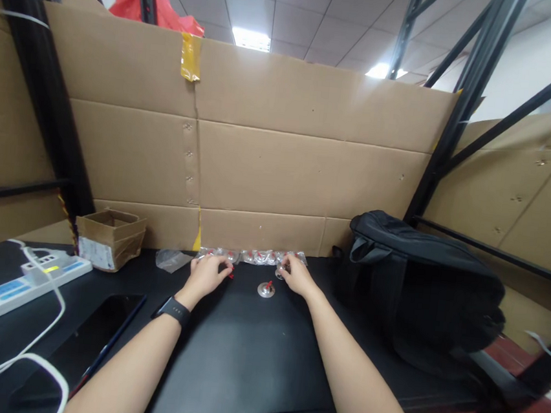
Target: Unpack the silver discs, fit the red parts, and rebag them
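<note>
On the black tabletop, between my hands, lies a small round silver disc with a red stem standing on it [266,290]. My left hand [206,276], wearing a dark watch [174,311], is curled with thumb and fingers close together. A bit of red [231,272] shows at its fingertips; what it belongs to is hidden. My right hand [296,277] pinches at the edge of another small silver disc [279,273], mostly covered by the fingers. Behind both hands runs a row of clear plastic packets [263,257] with silver and red pieces inside.
A black backpack [418,285] stands on the right. At the left are a small open cardboard box [111,236], a white power strip [19,289] with cables, a dark tablet-like device [92,338] and a clear plastic bag [171,260]. Cardboard [308,171] walls the back.
</note>
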Motion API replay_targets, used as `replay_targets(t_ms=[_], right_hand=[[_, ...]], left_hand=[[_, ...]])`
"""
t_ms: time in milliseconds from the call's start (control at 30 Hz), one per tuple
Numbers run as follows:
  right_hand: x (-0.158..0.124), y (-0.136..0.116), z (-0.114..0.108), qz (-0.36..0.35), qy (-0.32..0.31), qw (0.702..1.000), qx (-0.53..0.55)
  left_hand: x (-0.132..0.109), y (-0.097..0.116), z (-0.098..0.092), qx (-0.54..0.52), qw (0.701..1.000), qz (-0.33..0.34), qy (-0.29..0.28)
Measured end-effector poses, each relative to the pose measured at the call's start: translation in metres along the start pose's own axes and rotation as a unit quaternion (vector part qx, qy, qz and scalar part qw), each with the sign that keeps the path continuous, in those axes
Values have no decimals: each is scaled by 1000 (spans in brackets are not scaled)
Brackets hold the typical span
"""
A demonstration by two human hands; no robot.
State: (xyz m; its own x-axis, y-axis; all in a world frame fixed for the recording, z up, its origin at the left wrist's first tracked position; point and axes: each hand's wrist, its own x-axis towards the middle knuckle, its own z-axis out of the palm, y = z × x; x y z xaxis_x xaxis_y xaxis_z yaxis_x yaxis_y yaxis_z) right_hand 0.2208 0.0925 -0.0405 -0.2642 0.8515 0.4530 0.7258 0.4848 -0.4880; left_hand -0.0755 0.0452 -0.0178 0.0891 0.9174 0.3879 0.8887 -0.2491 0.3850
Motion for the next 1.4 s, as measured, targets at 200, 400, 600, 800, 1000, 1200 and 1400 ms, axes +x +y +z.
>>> replay_targets(t_ms=[200, 400, 600, 800, 1000, 1200, 1400], right_hand=[[-1, -20, -6, 2, 33, 992, 125], [-11, -73, -5, -61, 24, 960, 273], [-19, -99, 0, -84, -16, 928, 362], [-22, -104, -1, -102, -17, 925, 367], [-21, -102, 0, -110, -6, 926, 361], [-19, -96, 6, -109, -4, 920, 376], [-20, -99, 6, -112, -9, 914, 389]], left_hand=[[1, 9, -1, -95, 996, 3, 3], [2, 23, 13, -351, 934, 51, -42], [-2, 36, 17, -474, 879, -27, -49], [-3, 37, 16, -513, 857, -39, -40], [-4, 39, 18, -552, 831, -57, -23], [-5, 41, 19, -579, 812, -69, -36], [-4, 40, 21, -566, 820, -68, -36]])
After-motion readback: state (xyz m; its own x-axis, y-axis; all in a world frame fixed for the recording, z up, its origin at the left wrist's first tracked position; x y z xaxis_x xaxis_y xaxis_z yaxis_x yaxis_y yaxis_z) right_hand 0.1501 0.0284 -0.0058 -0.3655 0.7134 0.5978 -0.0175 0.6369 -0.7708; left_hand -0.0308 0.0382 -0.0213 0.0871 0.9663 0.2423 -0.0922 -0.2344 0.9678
